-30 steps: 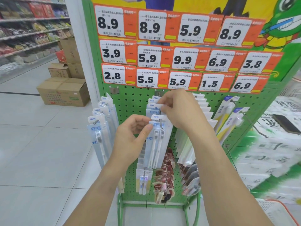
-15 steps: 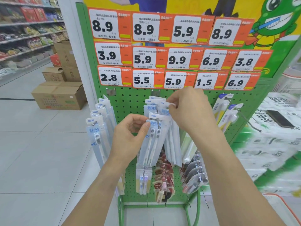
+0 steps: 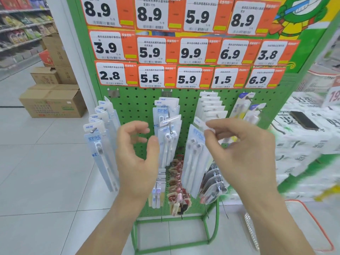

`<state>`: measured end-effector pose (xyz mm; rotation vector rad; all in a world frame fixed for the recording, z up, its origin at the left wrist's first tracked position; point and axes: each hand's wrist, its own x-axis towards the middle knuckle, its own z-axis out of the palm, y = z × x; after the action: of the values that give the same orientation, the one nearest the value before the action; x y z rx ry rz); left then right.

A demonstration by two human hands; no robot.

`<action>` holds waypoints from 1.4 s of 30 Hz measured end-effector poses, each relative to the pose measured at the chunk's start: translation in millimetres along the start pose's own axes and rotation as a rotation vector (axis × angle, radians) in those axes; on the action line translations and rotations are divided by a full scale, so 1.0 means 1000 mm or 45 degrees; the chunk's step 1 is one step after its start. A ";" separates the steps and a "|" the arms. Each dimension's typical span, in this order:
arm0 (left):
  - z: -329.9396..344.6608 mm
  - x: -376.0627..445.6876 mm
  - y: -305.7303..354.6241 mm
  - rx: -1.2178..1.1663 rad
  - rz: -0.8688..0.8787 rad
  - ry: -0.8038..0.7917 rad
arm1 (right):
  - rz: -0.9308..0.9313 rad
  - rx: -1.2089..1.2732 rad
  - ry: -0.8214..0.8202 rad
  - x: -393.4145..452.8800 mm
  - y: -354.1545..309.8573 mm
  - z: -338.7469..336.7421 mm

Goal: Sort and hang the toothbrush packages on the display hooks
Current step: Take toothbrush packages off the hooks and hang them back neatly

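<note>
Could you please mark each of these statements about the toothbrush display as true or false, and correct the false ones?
1. The right hand pinches the top of a toothbrush package. True.
2. The left hand grips a package. False: it holds nothing, its fingers loosely curled beside the middle hook's packages.
3. The price tag directly above the middle hook reads 1.5. False: that tag reads 5.5.
4. A dark phone lies on the white stacked packs to the right of the rack. True.
5. Cardboard boxes stand on the floor to the left. True.
6. The pegboard is red. False: it is green.
</note>
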<state>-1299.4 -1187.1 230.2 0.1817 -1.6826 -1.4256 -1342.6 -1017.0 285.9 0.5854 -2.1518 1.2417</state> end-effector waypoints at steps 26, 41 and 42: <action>-0.048 -0.082 -0.028 -0.473 -1.127 -0.529 | 1.060 1.166 -0.657 -0.105 0.036 0.064; -0.057 -0.095 -0.039 -0.162 -1.269 -0.968 | 1.146 1.164 -0.610 -0.096 0.050 0.062; -0.056 -0.097 -0.039 -0.157 -1.266 -0.976 | 1.163 1.162 -0.602 -0.095 0.051 0.061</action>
<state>-1219.3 -1180.5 142.3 0.4969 -2.2293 -2.5643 -1320.7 -1038.9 165.3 0.2001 -2.1790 2.8926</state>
